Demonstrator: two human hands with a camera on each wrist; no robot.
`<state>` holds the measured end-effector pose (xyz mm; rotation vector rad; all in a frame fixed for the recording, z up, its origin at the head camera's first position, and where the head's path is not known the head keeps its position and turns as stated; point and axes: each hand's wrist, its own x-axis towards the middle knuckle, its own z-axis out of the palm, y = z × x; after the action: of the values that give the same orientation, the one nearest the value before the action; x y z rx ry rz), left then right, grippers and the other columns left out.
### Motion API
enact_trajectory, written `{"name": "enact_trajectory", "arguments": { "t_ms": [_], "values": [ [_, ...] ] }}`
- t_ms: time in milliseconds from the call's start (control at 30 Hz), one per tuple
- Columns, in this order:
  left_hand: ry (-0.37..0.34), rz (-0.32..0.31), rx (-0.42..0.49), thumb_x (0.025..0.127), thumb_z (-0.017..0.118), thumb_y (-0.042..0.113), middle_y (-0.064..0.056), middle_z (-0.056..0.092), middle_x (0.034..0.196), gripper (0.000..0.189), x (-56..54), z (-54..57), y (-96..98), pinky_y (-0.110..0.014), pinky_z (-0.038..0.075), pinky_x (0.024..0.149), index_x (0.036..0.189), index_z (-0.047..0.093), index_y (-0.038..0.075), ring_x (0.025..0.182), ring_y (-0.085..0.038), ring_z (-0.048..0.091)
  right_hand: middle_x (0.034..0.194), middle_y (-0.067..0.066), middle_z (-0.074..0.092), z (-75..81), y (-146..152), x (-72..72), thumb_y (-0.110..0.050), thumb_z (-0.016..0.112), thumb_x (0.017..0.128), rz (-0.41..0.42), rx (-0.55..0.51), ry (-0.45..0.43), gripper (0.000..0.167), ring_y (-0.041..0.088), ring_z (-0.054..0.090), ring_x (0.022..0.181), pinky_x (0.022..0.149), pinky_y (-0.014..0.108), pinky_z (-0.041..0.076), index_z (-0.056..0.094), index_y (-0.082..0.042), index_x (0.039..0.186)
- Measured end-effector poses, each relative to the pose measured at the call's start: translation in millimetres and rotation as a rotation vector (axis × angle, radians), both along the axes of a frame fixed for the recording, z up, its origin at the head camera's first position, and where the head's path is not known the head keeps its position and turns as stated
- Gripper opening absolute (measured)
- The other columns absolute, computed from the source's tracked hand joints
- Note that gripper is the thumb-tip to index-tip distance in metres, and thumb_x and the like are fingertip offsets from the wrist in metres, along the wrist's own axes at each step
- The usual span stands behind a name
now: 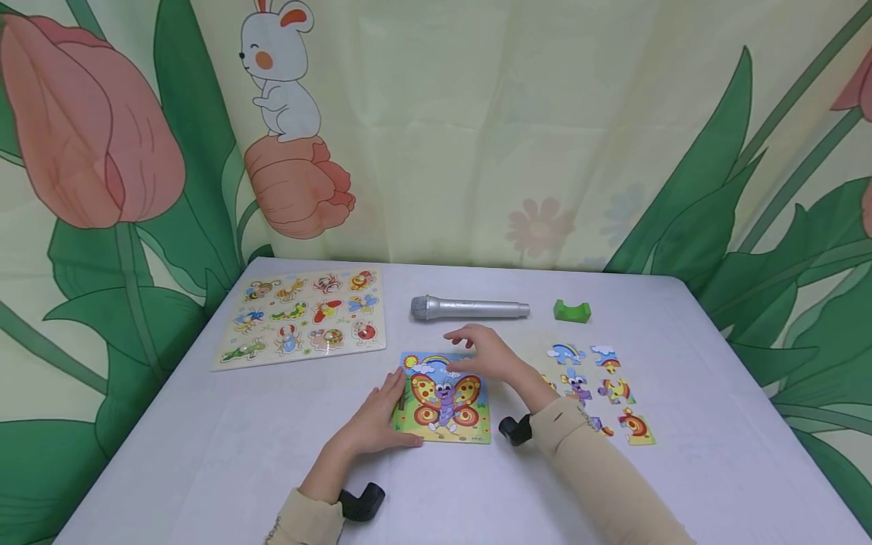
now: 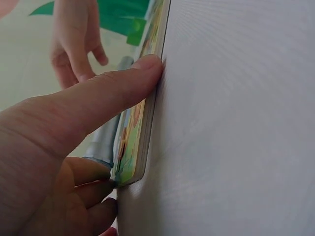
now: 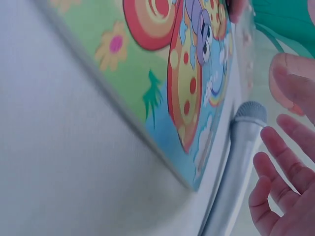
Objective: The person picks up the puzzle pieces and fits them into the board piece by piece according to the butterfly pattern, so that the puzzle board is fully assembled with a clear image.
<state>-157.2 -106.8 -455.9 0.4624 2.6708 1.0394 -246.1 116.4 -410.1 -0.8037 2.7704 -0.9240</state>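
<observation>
Your white-covered table [image 1: 170,446] stands before a pale curtain [image 1: 443,136] printed with tulips [image 1: 102,129] and a rabbit [image 1: 289,83]; an insect puzzle board [image 1: 309,324], silver microphone [image 1: 477,309] and green block [image 1: 572,311] line its far side. The butterfly puzzle board [image 1: 446,405] lies mid-table, loose jigsaw pieces [image 1: 616,390] to its right. Your left hand [image 1: 373,420] touches its edges, thumb and fingers spread; your right hand [image 1: 490,356] hovers above, fingers apart.

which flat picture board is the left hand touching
The small blue-and-green square butterfly board; the left hand touches its edge. The larger cream rectangular board of small creatures lies apart, untouched.
</observation>
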Motion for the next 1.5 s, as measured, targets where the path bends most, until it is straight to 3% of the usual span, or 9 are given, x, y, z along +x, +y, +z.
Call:
{"name": "enact_trajectory", "arguments": {
  "t_ms": [367, 967, 1500],
  "values": [
    [0.033, -0.012, 0.008, 0.068, 0.079, 0.038, -0.017, 0.012, 0.151, 0.104, -0.1, -2.5, 2.0, -0.048, 0.010, 0.111, 0.142, 0.020, -0.005, 0.138, -0.031, 0.009, 0.114, 0.015, 0.060, 6.8, 50.9, 1.0, -0.019, 0.076, 0.074, -0.041, -0.045, 0.027, 0.051, 0.033, 0.053, 0.098, 0.081, 0.047, 0.047, 0.059, -0.001, 0.118],
    [0.001, 0.014, 0.006, 0.068, 0.079, 0.036, -0.017, 0.013, 0.151, 0.103, 1.7, 1.9, 0.2, -0.047, 0.009, 0.111, 0.143, 0.020, -0.004, 0.138, -0.030, 0.008, 0.115, 0.018, 0.059, 19.8, 142.7, 6.8, -0.020, 0.075, 0.076, -0.195, 0.068, 0.060, 0.051, 0.033, 0.052, 0.098, 0.076, 0.044, 0.047, 0.058, -0.001, 0.120],
    [0.005, 0.003, 0.010, 0.068, 0.079, 0.037, -0.017, 0.012, 0.151, 0.104, 1.5, 0.7, 0.6, -0.048, 0.009, 0.111, 0.143, 0.020, -0.005, 0.138, -0.031, 0.008, 0.115, 0.022, 0.057, 6.5, 182.7, 1.5, -0.021, 0.074, 0.077, -0.312, 0.133, -0.043, 0.050, 0.034, 0.049, 0.096, 0.069, 0.038, 0.046, 0.058, 0.001, 0.119]
  ]
}}
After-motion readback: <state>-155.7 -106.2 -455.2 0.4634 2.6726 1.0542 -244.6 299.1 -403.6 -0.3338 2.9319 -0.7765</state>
